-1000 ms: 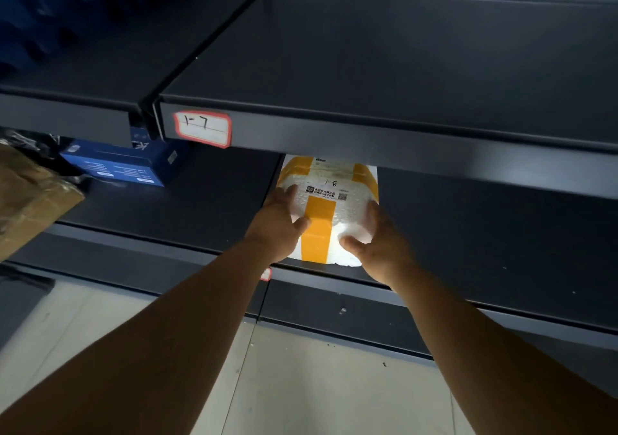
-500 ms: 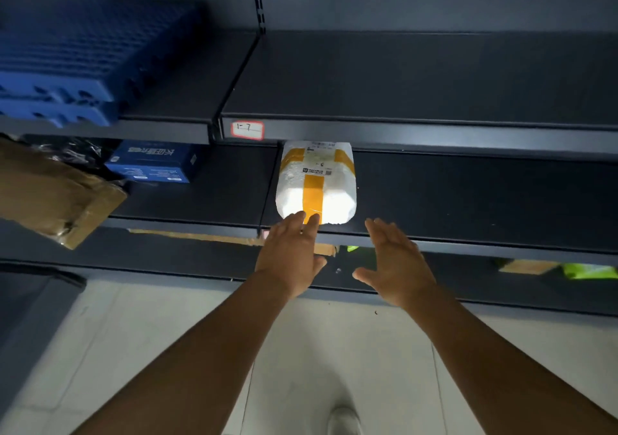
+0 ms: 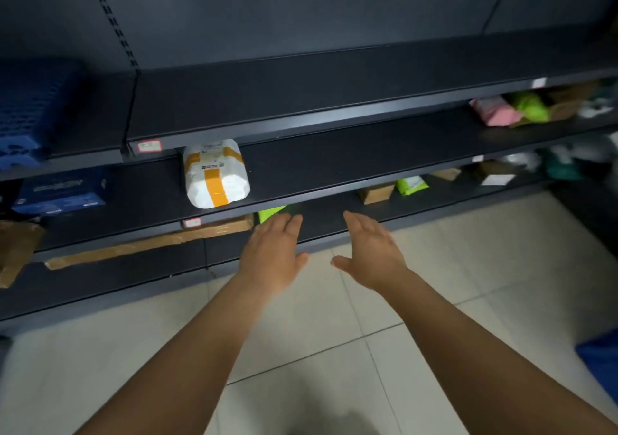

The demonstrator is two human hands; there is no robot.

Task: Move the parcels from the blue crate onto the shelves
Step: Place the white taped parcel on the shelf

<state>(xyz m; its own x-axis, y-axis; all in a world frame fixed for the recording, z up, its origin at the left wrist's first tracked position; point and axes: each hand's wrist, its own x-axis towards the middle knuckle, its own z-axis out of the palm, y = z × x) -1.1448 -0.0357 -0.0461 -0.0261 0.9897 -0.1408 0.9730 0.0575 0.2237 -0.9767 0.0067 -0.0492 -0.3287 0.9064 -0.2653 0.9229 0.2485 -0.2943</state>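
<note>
**Our hands are free, and the parcel sits on the shelf**

We hold both hands out in front of us, low and near the shelf edge. Our left hand has its fingers straight and loose, and it holds nothing. Our right hand is the same, fingers spread and released. Neither hand touches anything.

The white parcel with orange tape lies on the middle shelf, up and to the left of our hands. It is near the front edge. A blue box sits well apart from it on the left. More parcels, pink and green, lie far off to the right. A brown cardboard piece rests on the lower shelf.

We think this parcel is done, and we need to fetch the next one. A bit of blue shows at the right edge by the floor. It may be the crate, but we cannot tell.

What could go wrong? The white parcel is round and soft and close to the edge. If we bump the shelf, it could roll or slide off. We could also trip if we turn without looking down.
</note>
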